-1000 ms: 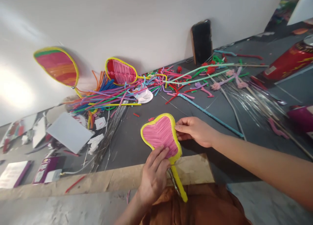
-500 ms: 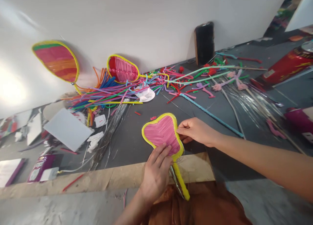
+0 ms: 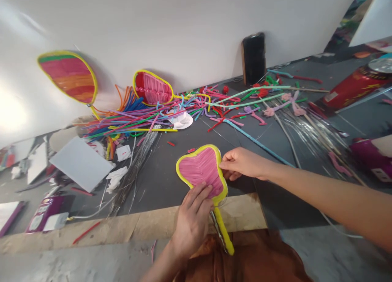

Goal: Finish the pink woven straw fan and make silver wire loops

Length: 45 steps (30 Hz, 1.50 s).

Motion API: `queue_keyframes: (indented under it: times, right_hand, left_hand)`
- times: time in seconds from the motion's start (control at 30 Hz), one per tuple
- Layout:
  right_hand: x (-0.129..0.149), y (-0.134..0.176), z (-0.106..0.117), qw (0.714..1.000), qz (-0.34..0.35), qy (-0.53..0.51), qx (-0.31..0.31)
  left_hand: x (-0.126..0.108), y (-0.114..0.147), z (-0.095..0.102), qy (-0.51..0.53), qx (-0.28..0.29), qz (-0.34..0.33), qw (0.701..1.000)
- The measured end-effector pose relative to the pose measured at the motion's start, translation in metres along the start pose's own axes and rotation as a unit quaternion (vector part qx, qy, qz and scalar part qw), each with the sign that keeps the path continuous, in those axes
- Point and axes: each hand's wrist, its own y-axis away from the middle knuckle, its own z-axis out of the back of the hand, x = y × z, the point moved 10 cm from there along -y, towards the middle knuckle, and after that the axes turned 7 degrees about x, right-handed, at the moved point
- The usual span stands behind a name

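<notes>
A pink fan-shaped craft piece (image 3: 200, 168) with a fuzzy yellow rim and a yellow handle lies over the table's front edge. It looks made of pipe cleaners, its face filled with pink strands. My left hand (image 3: 194, 216) lies on its lower left part, fingers stretched flat on the pink face; the thumb is hidden. At the right rim, my right hand (image 3: 241, 163) pinches the yellow edge between thumb and forefinger. Beside the handle runs a thin shiny strip (image 3: 218, 227) that I cannot make out clearly.
Behind lies a heap of coloured pipe cleaners (image 3: 131, 118). Two finished-looking fans, one striped (image 3: 69, 76) and one red and pink (image 3: 153, 87), lean on the wall near a phone (image 3: 253, 58). A red can (image 3: 357, 86) stands right; a white card (image 3: 82, 163) lies left.
The view has shifted slightly, so most of the tabletop sits a little further left. Both hands keep nearly the same places on the pink fan.
</notes>
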Motion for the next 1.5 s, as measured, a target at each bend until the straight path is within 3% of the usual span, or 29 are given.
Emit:
queue_keyframes:
  times: [0.1, 0.23, 0.6, 0.7, 0.83, 0.97, 1.03, 1.13, 1.27, 1.5]
  right_hand:
    - [0.016, -0.007, 0.019, 0.997, 0.046, -0.049, -0.032]
    - [0.027, -0.023, 0.026, 0.994, 0.07, -0.081, -0.013]
    - [0.041, -0.039, 0.024, 0.991, 0.055, 0.125, 0.007]
    - [0.058, -0.041, 0.019, 0.971, 0.072, 0.226, 0.021]
    - [0.08, -0.051, 0.007, 0.912, 0.081, 0.403, 0.013]
    - [0.081, -0.064, -0.001, 0.882, 0.041, 0.468, 0.023]
    - [0.077, -0.068, 0.0, 0.887, 0.016, 0.46, 0.03]
    - [0.067, -0.07, 0.003, 0.919, -0.019, 0.39, 0.057]
    - [0.054, -0.069, -0.001, 0.959, -0.063, 0.233, 0.146]
    - [0.05, -0.058, 0.01, 0.966, -0.069, 0.155, 0.197]
  left_hand:
    - [0.0, 0.003, 0.002, 0.006, 0.013, -0.004, 1.0]
    - [-0.003, 0.006, 0.005, 0.014, 0.025, -0.017, 0.999]
    - [0.001, 0.009, -0.005, 0.036, 0.048, -0.016, 0.998]
    - [0.002, 0.01, -0.009, 0.049, 0.061, -0.022, 0.997]
    - [0.0, 0.008, -0.01, 0.058, 0.076, -0.031, 0.995]
    - [-0.002, 0.004, -0.003, 0.055, 0.068, -0.035, 0.996]
    - [-0.002, 0.003, 0.0, 0.057, 0.059, -0.031, 0.996]
    - [0.0, 0.003, -0.001, 0.065, 0.052, -0.025, 0.996]
    - [0.003, 0.008, -0.009, 0.068, 0.057, -0.019, 0.996]
    - [0.005, 0.009, -0.009, 0.06, 0.049, -0.01, 0.997]
